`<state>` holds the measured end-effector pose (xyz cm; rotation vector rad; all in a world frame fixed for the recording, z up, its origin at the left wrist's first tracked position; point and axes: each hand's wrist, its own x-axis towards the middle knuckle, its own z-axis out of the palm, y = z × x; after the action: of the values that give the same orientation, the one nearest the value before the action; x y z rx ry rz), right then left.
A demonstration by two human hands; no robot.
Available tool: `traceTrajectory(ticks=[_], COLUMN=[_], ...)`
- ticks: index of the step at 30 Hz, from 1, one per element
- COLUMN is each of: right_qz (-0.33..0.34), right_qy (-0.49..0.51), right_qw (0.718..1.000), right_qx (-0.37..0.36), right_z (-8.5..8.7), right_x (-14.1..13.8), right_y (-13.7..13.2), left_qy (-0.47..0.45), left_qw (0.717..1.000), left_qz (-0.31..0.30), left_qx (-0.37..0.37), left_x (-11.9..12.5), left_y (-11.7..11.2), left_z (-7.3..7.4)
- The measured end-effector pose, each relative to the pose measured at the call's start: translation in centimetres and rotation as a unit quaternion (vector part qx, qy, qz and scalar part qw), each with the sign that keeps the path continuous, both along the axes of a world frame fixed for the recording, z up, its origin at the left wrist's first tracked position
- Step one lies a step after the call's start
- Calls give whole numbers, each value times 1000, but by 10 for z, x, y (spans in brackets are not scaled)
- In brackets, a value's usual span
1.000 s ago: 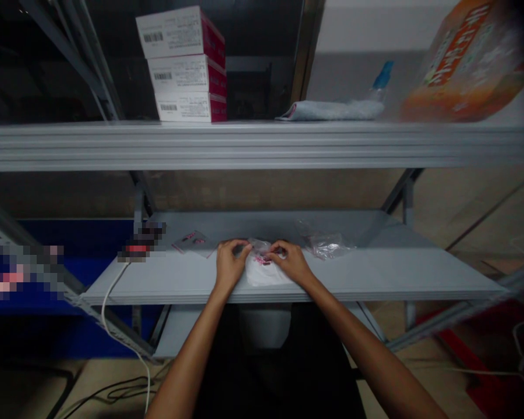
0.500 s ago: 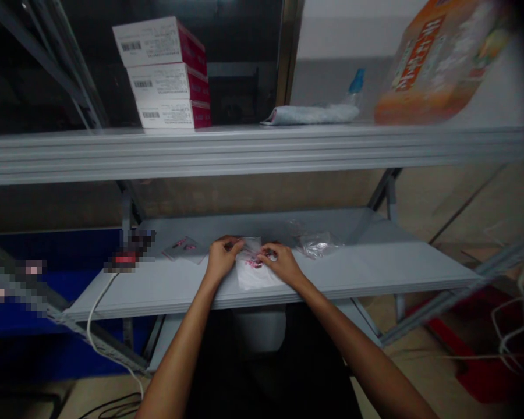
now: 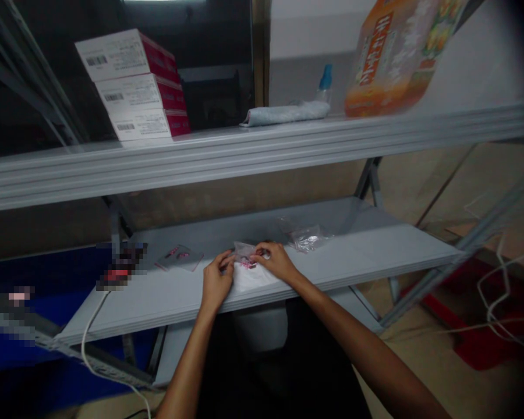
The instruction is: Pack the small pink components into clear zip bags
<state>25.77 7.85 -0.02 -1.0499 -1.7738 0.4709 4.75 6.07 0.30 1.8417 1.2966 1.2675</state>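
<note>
1. My left hand (image 3: 216, 279): fingertips pinched together on the edge of the clear plastic bag (image 3: 244, 251).
2. My right hand (image 3: 277, 262): fingers pressed together, pinching the bag's other side.
3. Bag at the grey metal shelf's (image 3: 126, 314) front, atop a white printed packet (image 3: 253, 279).
</note>
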Motion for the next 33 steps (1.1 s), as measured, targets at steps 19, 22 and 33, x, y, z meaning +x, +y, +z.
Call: traceTrajectory(ticks=[19,22,33], right_qz=[-58,-95,63], right_qy=[299,398,258], right_qw=[947,902,941], right_qx=[-99,-136,-209], right_z=[0,2,33], right_x=[12,32,29], right_y=[3,0,-76], left_qy=[362,387,77], left_qw=[903,887,979], left_qz=[215,236,145], left_qx=[84,89,125], left_x=[-63,-59,-33], left_y=[-14,-15,-42], left_z=[14,11,53])
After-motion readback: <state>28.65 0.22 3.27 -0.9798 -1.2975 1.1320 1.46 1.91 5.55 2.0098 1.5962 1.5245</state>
